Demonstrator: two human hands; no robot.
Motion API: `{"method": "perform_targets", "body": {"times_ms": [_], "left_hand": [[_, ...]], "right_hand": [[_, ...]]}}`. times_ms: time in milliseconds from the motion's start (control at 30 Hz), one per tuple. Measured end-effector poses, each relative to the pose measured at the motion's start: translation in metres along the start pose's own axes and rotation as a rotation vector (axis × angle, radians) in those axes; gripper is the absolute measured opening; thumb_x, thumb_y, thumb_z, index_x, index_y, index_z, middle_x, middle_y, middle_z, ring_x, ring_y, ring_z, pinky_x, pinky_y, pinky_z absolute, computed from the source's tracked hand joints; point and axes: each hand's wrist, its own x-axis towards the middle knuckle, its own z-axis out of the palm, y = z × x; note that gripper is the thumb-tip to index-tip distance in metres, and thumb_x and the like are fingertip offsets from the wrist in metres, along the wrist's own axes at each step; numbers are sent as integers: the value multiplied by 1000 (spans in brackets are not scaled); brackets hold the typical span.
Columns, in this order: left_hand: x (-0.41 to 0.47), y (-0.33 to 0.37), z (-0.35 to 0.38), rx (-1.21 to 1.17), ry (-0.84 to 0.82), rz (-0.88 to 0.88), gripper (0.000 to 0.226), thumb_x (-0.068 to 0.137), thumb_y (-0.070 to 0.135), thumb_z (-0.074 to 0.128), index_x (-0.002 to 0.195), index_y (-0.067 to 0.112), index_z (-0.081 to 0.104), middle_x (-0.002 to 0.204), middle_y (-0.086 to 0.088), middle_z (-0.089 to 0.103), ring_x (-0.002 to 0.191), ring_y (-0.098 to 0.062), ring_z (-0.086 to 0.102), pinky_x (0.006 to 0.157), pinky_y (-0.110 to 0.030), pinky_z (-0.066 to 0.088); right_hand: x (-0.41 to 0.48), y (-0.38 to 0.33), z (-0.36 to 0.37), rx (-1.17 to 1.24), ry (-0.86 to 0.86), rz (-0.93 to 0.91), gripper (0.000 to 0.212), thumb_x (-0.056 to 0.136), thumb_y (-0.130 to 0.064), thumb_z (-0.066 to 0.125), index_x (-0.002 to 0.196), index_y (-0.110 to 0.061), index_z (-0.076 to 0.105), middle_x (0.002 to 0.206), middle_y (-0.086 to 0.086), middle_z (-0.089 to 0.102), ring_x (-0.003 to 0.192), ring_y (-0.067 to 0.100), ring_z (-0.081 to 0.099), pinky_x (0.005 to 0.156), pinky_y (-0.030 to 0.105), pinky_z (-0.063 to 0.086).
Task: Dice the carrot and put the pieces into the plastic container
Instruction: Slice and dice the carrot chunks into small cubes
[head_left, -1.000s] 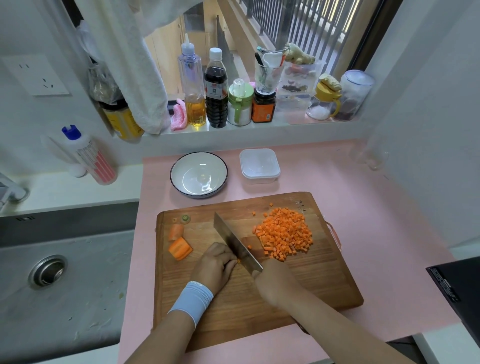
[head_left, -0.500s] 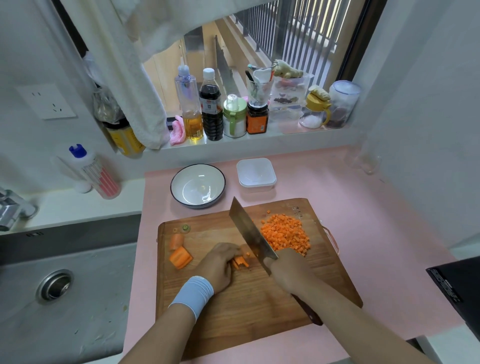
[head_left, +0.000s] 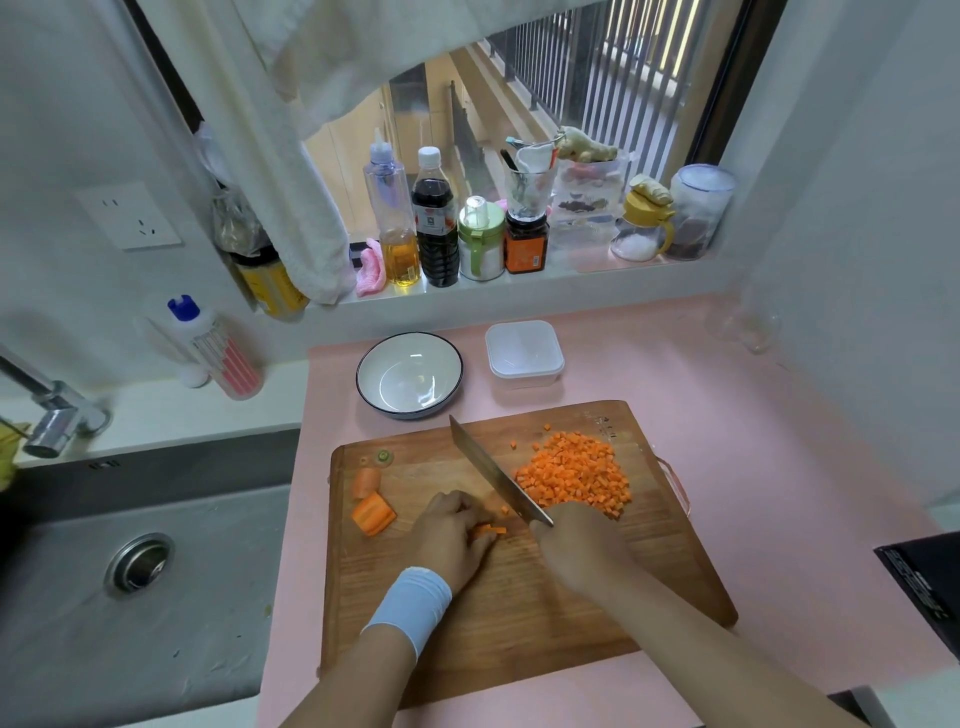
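While left hand (head_left: 452, 535) pins orange carrot strips (head_left: 491, 530) and right hand (head_left: 576, 545) grips steel cleaver (head_left: 491, 465), dicing step underway; next: crosswise chops

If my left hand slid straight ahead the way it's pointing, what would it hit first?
Probably the knife: the left hand, holding carrot strips, points at the blade, which the right hand holds slanted across its path. Blade height is unclear.
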Motion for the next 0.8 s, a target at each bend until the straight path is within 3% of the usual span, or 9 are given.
{"method": "perform_targets", "body": {"times_ms": [100, 200, 367, 567, 800], "left_hand": [[8, 6, 3, 8, -37, -20, 14, 86, 31, 69, 97, 27, 78, 109, 11, 63, 107, -12, 50, 90, -24, 43], [11, -2, 1, 15, -46, -37, 13, 90, 28, 65, 95, 27, 76, 109, 14, 63, 107, -8, 48, 93, -21, 40], [10, -28, -15, -46, 29, -183, 8, 90, 22, 65, 89, 22, 74, 102, 8, 64, 102, -10, 49, 96, -26, 41], [-5, -23, -23, -52, -120, -55, 33, 84, 36, 67, 116, 30, 65, 111, 16, 57, 103, -2, 50, 92, -18, 41], [-13, -4, -5, -105, -65, -96, 27, 82, 23, 73, 108, 26, 67, 102, 15, 56, 99, -5, 49, 84, -11, 33]], "right_hand": [[1, 0, -1, 11, 5, -7, 26, 103, -39, 50, 87, -23, 63, 80, -2, 65, 74, 20, 64, 59, 30, 47], [1, 0, -2, 12, 11, -18, 29, 104, -38, 49, 80, -25, 59, 75, -1, 63, 68, 20, 62, 53, 28, 40], [2, -2, 1, -5, 34, -32, 29, 103, -38, 49, 101, -18, 70, 82, -1, 66, 75, 20, 64, 57, 28, 44], [-5, 1, 20, 9, -19, -2, 29, 103, -36, 48, 101, -16, 70, 78, -2, 61, 80, 22, 63, 61, 28, 43], [-11, 4, 36, 40, -8, 45, 31, 101, -37, 49, 97, -17, 72, 86, 3, 69, 82, 24, 66, 69, 30, 52]]}}
